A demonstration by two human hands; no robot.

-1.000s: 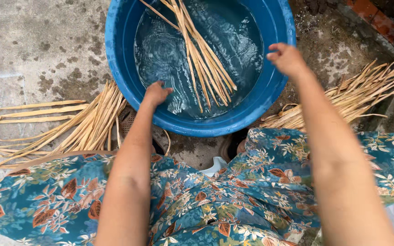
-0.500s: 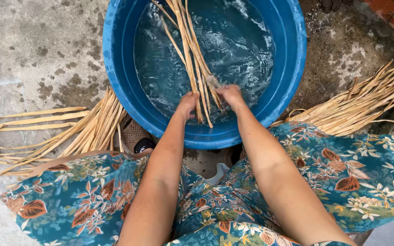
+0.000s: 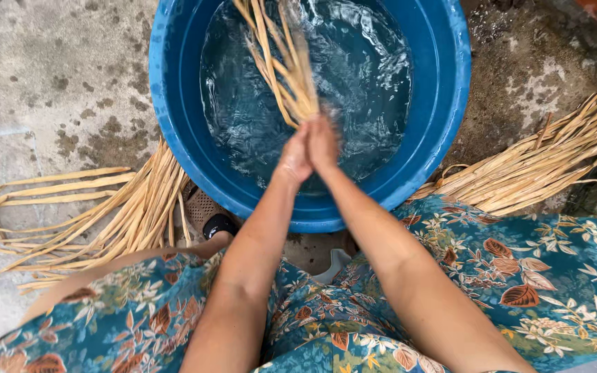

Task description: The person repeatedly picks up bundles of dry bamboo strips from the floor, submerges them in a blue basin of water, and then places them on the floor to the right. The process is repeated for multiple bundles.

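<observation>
Gripping the bundle of long tan reed strips with left hand and right hand now clamped together, lifted over the round blue plastic basin of water, unlike a second ago.

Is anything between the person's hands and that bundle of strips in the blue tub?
Nothing visible. The left hand and the right hand are pressed together directly around the near end of the bundle of pale strips, whose far part lies over the water in the blue tub.
</observation>
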